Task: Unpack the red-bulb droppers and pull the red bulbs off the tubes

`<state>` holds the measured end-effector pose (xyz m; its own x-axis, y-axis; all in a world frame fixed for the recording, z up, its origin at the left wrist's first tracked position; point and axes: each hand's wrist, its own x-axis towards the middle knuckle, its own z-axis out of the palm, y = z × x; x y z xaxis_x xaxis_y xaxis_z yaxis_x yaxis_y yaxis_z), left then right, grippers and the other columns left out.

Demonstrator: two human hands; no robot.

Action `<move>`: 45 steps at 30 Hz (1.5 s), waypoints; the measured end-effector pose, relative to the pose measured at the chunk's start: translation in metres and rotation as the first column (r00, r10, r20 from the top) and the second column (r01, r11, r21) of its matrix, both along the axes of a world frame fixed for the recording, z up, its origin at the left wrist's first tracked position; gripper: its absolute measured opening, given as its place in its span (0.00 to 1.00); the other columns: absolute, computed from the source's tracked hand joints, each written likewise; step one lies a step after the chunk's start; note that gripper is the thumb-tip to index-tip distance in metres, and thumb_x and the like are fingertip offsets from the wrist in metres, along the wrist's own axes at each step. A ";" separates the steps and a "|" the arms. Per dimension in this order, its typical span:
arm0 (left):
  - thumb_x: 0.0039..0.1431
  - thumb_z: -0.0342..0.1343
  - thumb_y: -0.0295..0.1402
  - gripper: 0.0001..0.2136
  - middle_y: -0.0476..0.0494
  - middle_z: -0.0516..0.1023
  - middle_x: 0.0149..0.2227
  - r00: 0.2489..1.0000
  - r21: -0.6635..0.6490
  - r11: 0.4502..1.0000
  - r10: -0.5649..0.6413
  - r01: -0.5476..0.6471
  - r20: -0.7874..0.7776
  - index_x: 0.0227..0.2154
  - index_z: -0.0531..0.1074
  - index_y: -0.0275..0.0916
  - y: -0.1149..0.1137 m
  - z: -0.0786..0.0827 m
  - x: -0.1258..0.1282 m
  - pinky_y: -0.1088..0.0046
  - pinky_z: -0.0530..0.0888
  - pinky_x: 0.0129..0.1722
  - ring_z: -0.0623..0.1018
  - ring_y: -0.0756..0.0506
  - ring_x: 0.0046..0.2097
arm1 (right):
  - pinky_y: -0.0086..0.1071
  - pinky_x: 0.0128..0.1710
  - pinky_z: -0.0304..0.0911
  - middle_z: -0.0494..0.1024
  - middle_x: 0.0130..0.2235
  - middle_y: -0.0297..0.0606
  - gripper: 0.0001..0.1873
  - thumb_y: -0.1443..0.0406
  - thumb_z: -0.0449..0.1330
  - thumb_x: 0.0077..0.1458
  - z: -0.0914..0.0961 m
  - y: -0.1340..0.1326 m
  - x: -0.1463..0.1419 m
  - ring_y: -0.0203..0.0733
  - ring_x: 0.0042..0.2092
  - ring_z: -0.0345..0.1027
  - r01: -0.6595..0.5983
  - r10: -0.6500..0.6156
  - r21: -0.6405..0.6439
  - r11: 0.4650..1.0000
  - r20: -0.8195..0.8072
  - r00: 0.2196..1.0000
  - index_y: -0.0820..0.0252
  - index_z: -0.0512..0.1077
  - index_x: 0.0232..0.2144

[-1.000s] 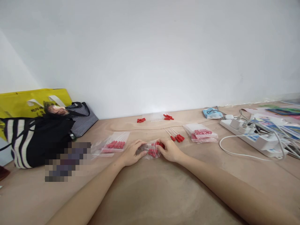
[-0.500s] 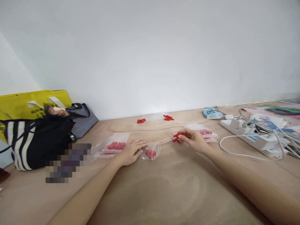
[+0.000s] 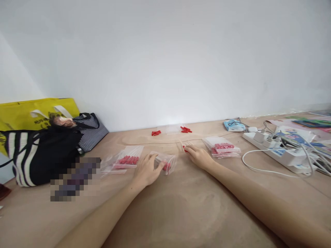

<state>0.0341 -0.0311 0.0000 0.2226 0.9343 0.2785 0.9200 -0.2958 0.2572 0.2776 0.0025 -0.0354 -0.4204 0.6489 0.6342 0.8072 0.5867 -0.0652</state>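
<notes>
Left of centre, the left hand point(image 3: 147, 171) has its thumb and fingers spread on a clear bag point(image 3: 171, 159) lying on the surface point(image 3: 168, 213); red ends show inside, and whether it is pinching the plastic cannot be told. The right hand point(image 3: 199, 157) bends over loose red-ended sticks point(image 3: 184, 148), covering most of their red parts, so its grip cannot be made out either. Just left of the left hand, overlapping bags point(image 3: 134, 151) hold red-ended sticks; near the right hand sits a bag stack point(image 3: 210, 140) with similar contents. Beyond both hands, red ends show at either side of a faint clear packet point(image 3: 172, 129). Far left of the hands, a black bag point(image 3: 58, 151) partly hides a yellow bag point(image 3: 15, 115), whose dark characters are unreadable. A pixelated patch point(image 3: 74, 179) masks something nearby.
</notes>
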 end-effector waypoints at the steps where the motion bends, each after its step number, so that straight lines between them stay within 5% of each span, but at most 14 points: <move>1: 0.52 0.44 0.50 0.24 0.39 0.68 0.47 1.000 -0.008 1.000 -0.016 0.016 -0.010 0.46 0.64 0.39 -0.004 -0.001 0.003 0.59 0.63 0.48 0.67 0.39 0.49 | 0.30 0.37 0.63 0.72 0.42 0.42 0.14 0.69 0.46 0.56 -0.001 0.001 -0.002 0.39 0.39 0.67 0.011 -0.010 -0.003 1.000 0.057 0.998 0.60 0.69 0.40; 4: 0.48 0.49 0.50 0.25 0.40 0.66 0.49 0.991 -0.041 0.990 -0.134 0.133 -0.024 0.46 0.64 0.41 -0.012 0.000 0.009 0.60 0.62 0.48 0.66 0.39 0.50 | 0.30 0.38 0.61 0.73 0.41 0.43 0.15 0.69 0.45 0.57 -0.003 0.002 -0.004 0.39 0.39 0.67 0.013 -0.009 -0.021 1.000 0.199 0.980 0.61 0.69 0.41; 8: 0.47 0.52 0.38 0.21 0.40 0.62 0.53 0.942 -0.119 0.935 -0.336 0.334 0.007 0.47 0.64 0.40 -0.011 0.006 0.007 0.62 0.62 0.51 0.65 0.41 0.52 | 0.31 0.40 0.58 0.73 0.40 0.43 0.15 0.67 0.45 0.58 0.000 0.001 -0.005 0.39 0.40 0.66 0.020 -0.004 -0.057 0.998 0.271 0.962 0.62 0.69 0.41; 15: 0.45 0.42 0.20 0.24 0.43 0.62 0.54 0.903 -0.140 0.892 -0.427 0.429 0.048 0.49 0.62 0.38 0.002 0.005 -0.008 0.66 0.59 0.54 0.63 0.45 0.54 | 0.35 0.40 0.52 0.74 0.35 0.43 0.13 0.63 0.49 0.56 0.009 -0.009 -0.005 0.42 0.40 0.64 0.062 -0.047 -0.054 0.997 0.236 0.971 0.60 0.71 0.37; 21: 0.41 0.43 0.19 0.23 0.44 0.70 0.44 0.892 0.039 0.902 -0.430 0.429 0.140 0.44 0.62 0.38 0.006 -0.001 -0.014 0.67 0.65 0.49 0.69 0.46 0.47 | 0.35 0.40 0.54 0.72 0.40 0.42 0.13 0.66 0.50 0.53 0.010 -0.021 -0.019 0.41 0.41 0.62 -0.096 0.095 -0.053 0.994 -0.019 0.995 0.60 0.68 0.41; 26: 0.38 0.40 0.16 0.23 0.46 0.73 0.38 0.855 0.022 0.887 -0.451 0.461 0.255 0.39 0.64 0.37 0.003 -0.006 -0.023 0.71 0.69 0.45 0.73 0.50 0.41 | 0.36 0.41 0.56 0.69 0.43 0.41 0.20 0.71 0.52 0.47 0.009 -0.026 -0.036 0.42 0.43 0.60 -0.223 0.219 -0.129 0.966 -0.042 0.975 0.59 0.66 0.45; 31: 0.44 0.38 0.17 0.20 0.47 0.75 0.36 0.814 -0.045 0.856 -0.471 0.514 0.339 0.39 0.65 0.38 -0.002 -0.005 -0.032 0.72 0.70 0.42 0.75 0.51 0.39 | 0.38 0.42 0.55 0.70 0.40 0.40 0.14 0.64 0.56 0.48 0.010 -0.031 -0.041 0.42 0.41 0.60 -0.299 0.291 -0.158 0.941 -0.068 0.954 0.58 0.70 0.39; 33: 0.47 0.40 0.20 0.17 0.47 0.75 0.37 0.846 0.024 0.891 -0.439 0.454 0.301 0.38 0.66 0.38 -0.001 -0.004 -0.033 0.71 0.69 0.43 0.74 0.50 0.40 | 0.37 0.42 0.56 0.71 0.38 0.39 0.09 0.65 0.55 0.49 0.010 -0.031 -0.040 0.40 0.39 0.61 -0.341 0.331 -0.171 0.924 -0.087 0.940 0.58 0.72 0.34; 36: 0.47 0.46 0.27 0.07 0.48 0.74 0.30 0.939 0.199 0.963 -0.230 0.183 0.254 0.28 0.68 0.38 0.002 -0.005 -0.033 0.72 0.69 0.36 0.73 0.48 0.35 | 0.33 0.40 0.58 0.71 0.35 0.39 0.07 0.66 0.54 0.50 0.009 -0.032 -0.037 0.37 0.37 0.62 -0.403 0.376 -0.216 0.889 -0.157 0.913 0.60 0.72 0.31; 39: 0.48 0.48 0.31 0.08 0.52 0.67 0.18 0.963 0.186 0.982 -0.055 0.005 0.263 0.18 0.65 0.37 0.004 -0.009 -0.033 0.77 0.67 0.26 0.69 0.51 0.24 | 0.30 0.38 0.60 0.71 0.34 0.39 0.08 0.66 0.54 0.51 0.009 -0.035 -0.034 0.36 0.37 0.63 -0.430 0.380 -0.274 0.860 -0.219 0.899 0.61 0.71 0.34; 42: 0.51 0.47 0.33 0.10 0.49 0.72 0.24 0.948 0.132 0.986 -0.138 0.103 0.286 0.21 0.70 0.37 0.003 -0.008 -0.032 0.76 0.68 0.31 0.72 0.50 0.29 | 0.30 0.40 0.61 0.72 0.34 0.39 0.09 0.67 0.53 0.51 0.011 -0.038 -0.032 0.37 0.39 0.63 -0.427 0.368 -0.303 0.852 -0.234 0.900 0.61 0.71 0.35; 45: 0.53 0.48 0.34 0.10 0.45 0.75 0.37 0.910 0.070 0.941 -0.339 0.332 0.240 0.34 0.72 0.39 0.003 -0.003 -0.031 0.71 0.67 0.43 0.72 0.47 0.41 | 0.31 0.41 0.61 0.72 0.34 0.40 0.10 0.67 0.53 0.51 0.011 -0.039 -0.031 0.37 0.39 0.64 -0.421 0.353 -0.323 0.848 -0.249 0.902 0.60 0.71 0.35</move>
<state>0.0032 -0.0278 -0.0033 0.4431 0.8079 0.3886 0.6742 -0.5860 0.4495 0.2470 -0.0368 -0.0245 -0.5908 0.6526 0.4743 0.4748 0.7566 -0.4496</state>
